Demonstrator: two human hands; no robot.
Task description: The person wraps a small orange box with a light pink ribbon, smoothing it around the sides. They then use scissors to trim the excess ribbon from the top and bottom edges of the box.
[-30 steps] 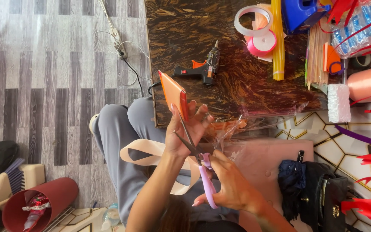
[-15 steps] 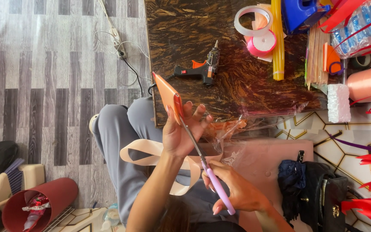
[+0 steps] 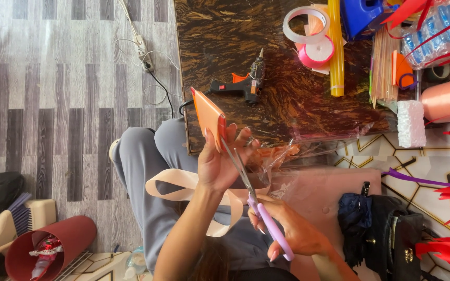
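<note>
Your left hand (image 3: 220,166) pinches the orange ribbon (image 3: 208,117); right hand (image 3: 292,234) grips the scissors (image 3: 251,192). Keep the ribbon taut, blades clear of your fingers.

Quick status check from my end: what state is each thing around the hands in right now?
Left hand: gripping the folded orange ribbon, held upright.
Right hand: holding the purple-handled scissors, blades nearly closed, tips at the ribbon.
Glue gun: lying on its side on the brown table, untouched.
Tape roll: lying flat.
Red bin: tipped over on the floor.
</note>
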